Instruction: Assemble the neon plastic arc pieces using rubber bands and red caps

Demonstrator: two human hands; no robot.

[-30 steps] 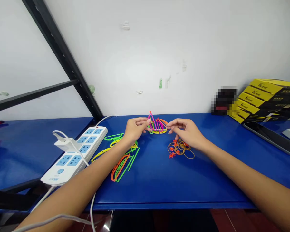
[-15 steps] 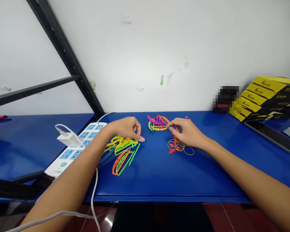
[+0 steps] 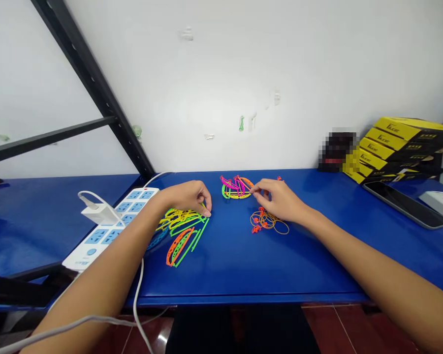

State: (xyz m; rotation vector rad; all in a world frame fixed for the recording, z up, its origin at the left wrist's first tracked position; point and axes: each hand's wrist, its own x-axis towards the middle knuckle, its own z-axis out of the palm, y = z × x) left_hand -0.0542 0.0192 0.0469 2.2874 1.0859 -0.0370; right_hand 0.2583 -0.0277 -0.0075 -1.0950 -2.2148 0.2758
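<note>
My left hand (image 3: pixel 192 195) is bent down over the left pile, thumb and forefinger pressed together at the upper end of a thin green plastic stick (image 3: pixel 200 235). Whether the stick is between them I cannot make out. Under and beside that hand lie yellow openwork plastic strips (image 3: pixel 180 215) and an orange curved piece (image 3: pixel 175 246) next to a green one. My right hand (image 3: pixel 278 199) has its thumb and fingertips pinched at the right end of a cluster of pink, orange, yellow and green curved pieces (image 3: pixel 238 188); what they grip is hidden. Below this hand are tan rubber bands (image 3: pixel 276 225) and small red-orange plastic pieces (image 3: pixel 256 229).
A white power strip (image 3: pixel 79 255) with a plugged-in charger (image 3: pixel 100 214) lies left, its cable crossing my left forearm. Black shelf posts (image 3: pixel 92 83) rise behind it. At right are stacked yellow-black boxes (image 3: pixel 395 130) and a dark phone (image 3: pixel 406 204) on the blue table (image 3: pixel 243 275).
My left thumb and forefinger have closed together and come down onto the green stick's end. My right hand keeps its pinch at the colourful cluster. The whole view has shifted slightly.
</note>
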